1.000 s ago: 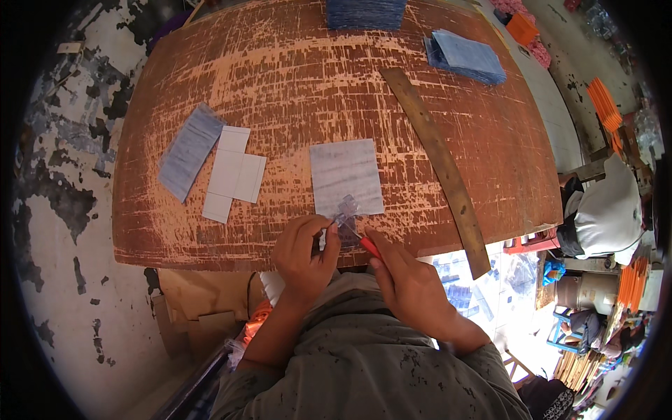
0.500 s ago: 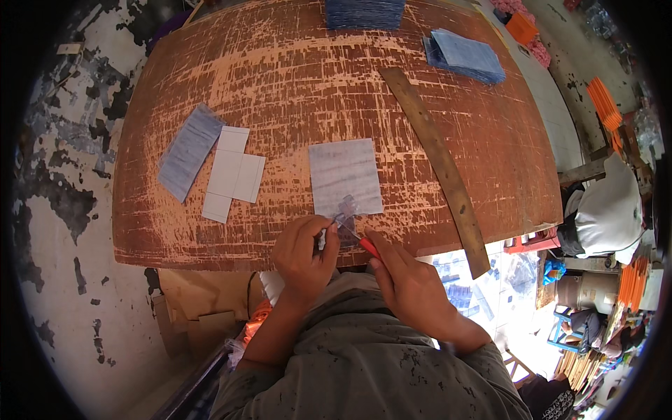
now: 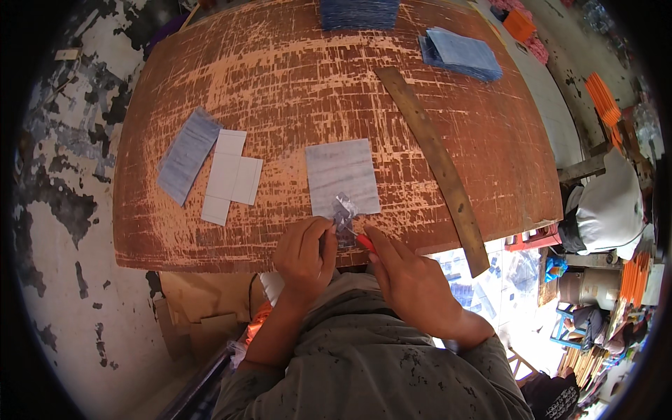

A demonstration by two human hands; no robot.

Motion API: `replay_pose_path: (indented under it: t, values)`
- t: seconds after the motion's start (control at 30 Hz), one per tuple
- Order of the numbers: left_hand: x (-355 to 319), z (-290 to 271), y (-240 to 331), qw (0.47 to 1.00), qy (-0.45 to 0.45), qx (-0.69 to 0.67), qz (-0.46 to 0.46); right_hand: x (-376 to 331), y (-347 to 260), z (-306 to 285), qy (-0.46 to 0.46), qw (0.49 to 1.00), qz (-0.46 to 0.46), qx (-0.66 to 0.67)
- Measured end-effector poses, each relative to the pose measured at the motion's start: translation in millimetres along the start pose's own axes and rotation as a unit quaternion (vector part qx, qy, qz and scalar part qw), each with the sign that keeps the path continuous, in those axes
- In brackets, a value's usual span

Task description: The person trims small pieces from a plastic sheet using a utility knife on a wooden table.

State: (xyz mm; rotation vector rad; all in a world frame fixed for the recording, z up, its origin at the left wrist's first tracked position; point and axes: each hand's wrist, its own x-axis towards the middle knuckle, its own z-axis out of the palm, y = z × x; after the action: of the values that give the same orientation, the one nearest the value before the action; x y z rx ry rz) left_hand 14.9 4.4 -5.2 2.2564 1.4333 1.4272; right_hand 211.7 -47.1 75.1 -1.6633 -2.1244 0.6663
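My right hand point(image 3: 413, 283) is closed around the red handle of a thin-shafted hand tool point(image 3: 366, 243), whose metal tip points up and left; its exact kind is too small to tell. Fingers of my left hand point(image 3: 304, 255) pinch a small, crumpled-looking piece of clear plastic point(image 3: 344, 208). The tool's tip meets this plastic or lies right beside it. Beneath and beyond the plastic, a square bluish-grey sheet point(image 3: 341, 171) lies flat on the worn brown table point(image 3: 294, 105). Both hands are at the table's near edge.
To the left lie a bluish rectangular sheet pile point(image 3: 189, 155) and a white cross-shaped card point(image 3: 227, 178). A long brown strip point(image 3: 437, 168) runs down the right side, overhanging the near edge. Blue sheet stacks point(image 3: 462, 54) point(image 3: 359, 14) sit at the far side.
The clear plastic piece has shifted and tilted slightly between my hands, and the tool has moved a little with it. Both hands stay in nearly the same place.
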Motion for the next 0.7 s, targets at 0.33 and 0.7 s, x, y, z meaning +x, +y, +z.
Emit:
replay_pose_path:
  t: [0.33,0.7]
  values:
    - [-1,-1,-1,1.000,-0.012,-0.008,0.002,5,4,5,-0.005,1.000,-0.003,-0.007]
    - [1,0,0,1.000,-0.010,-0.006,-0.012,12,11,14,0.015,0.998,-0.032,0.042]
